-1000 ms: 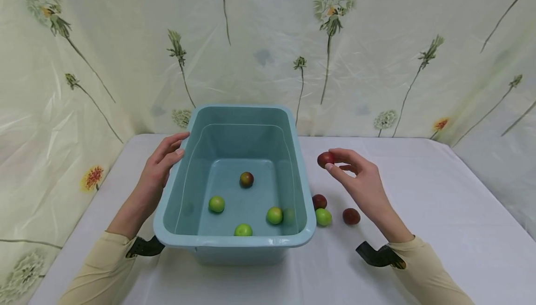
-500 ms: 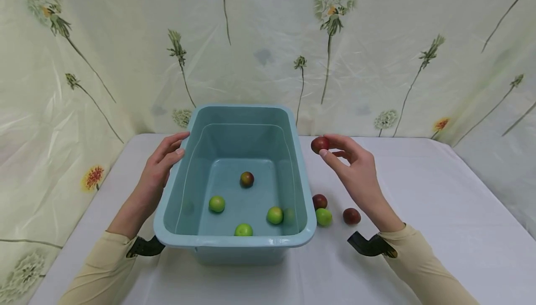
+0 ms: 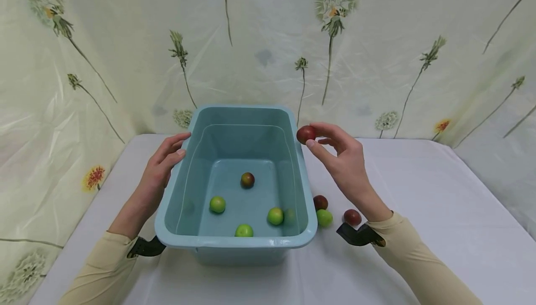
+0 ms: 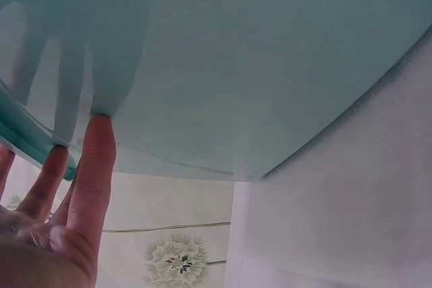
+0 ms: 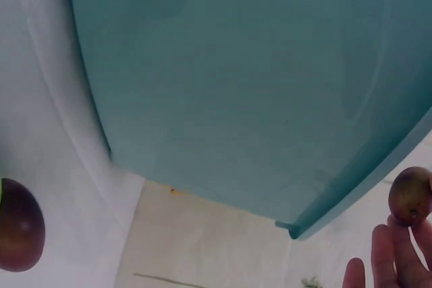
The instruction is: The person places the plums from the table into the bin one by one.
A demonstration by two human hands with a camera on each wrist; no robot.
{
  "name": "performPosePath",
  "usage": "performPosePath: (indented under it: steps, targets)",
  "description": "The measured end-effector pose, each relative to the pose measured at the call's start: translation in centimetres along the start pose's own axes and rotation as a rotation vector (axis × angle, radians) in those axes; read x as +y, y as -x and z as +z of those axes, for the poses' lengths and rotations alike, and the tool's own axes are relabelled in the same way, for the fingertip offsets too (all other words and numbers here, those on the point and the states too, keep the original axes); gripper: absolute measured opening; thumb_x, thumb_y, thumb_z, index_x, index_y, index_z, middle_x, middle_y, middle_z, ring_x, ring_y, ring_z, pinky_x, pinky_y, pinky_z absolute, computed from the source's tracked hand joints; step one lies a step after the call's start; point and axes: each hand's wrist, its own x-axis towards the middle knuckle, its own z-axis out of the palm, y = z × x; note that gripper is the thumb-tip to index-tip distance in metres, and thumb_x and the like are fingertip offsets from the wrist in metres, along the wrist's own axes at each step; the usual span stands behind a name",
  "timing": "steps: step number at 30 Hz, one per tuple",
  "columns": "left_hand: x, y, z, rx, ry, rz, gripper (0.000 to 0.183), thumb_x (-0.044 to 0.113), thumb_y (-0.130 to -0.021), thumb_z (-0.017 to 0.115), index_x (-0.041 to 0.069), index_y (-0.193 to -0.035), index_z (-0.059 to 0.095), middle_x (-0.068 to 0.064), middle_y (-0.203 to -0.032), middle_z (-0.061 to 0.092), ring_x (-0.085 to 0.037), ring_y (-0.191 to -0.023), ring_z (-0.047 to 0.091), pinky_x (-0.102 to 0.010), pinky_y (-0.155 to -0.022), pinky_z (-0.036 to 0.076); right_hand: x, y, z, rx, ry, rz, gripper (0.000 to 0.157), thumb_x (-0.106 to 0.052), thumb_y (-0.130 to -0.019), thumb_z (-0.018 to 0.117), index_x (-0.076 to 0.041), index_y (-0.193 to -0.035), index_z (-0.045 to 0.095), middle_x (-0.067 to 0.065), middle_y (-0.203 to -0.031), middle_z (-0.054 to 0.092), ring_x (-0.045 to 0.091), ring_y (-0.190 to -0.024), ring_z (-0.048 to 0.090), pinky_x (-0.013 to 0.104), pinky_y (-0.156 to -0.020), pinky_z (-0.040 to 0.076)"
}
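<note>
My right hand (image 3: 344, 165) pinches a dark red plum (image 3: 306, 134) between thumb and fingertips, just beside the right rim of a blue plastic basin (image 3: 302, 179). In the right wrist view the held plum (image 5: 410, 195) shows at the right edge, above the rim. My left hand (image 3: 156, 174) rests at the basin's left side. From the left wrist, its fairly straight fingers (image 4: 96, 173) are seen touching the outer wall. Inside the basin lie a red-green plum (image 3: 247, 180) and several green ones, such as the green plum (image 3: 217, 204) at left.
Right of the basin, a dark plum (image 3: 320, 202) and a green plum (image 3: 324, 218) sit close against its wall. Another dark red plum (image 3: 352, 217) lies farther right, below my right wrist. A white cloth (image 3: 418, 193) covers the table, and a flowered curtain (image 3: 259, 39) hangs behind.
My right hand has moved left and farther up the view with the plum, from over the table to the basin's right rim. The left hand and the basin have stayed put.
</note>
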Motion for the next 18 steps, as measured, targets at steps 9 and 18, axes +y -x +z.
performPosePath:
  steps: [9, 18]
  targets:
    - [0.0, 0.0, -0.1, -0.003, 0.016, 0.004, 0.044, 0.037, -0.104, 0.044, 0.026, -0.147, 0.042, -0.006, -0.146, 0.039, -0.025, -0.122, 0.047, -0.03, -0.085, 0.051, -1.2, -1.1, 1.6, -0.079, 0.014, -0.039, 0.035, 0.003, -0.091, 0.066, 0.006, -0.126, 0.06, 0.015, -0.119, 0.064, 0.018, -0.108, 0.056, 0.044, -0.094, 0.044]
    - [-0.1, -0.1, 0.0, 0.003, -0.009, 0.003, 0.045, 0.038, -0.104, 0.044, 0.026, -0.148, 0.042, -0.005, -0.147, 0.04, -0.025, -0.124, 0.045, -0.036, -0.092, 0.046, -1.6, -2.1, 2.8, -0.18, 0.064, -0.051, 0.035, -0.001, -0.091, 0.068, 0.002, -0.125, 0.062, 0.012, -0.116, 0.066, 0.023, -0.108, 0.056, 0.049, -0.092, 0.043]
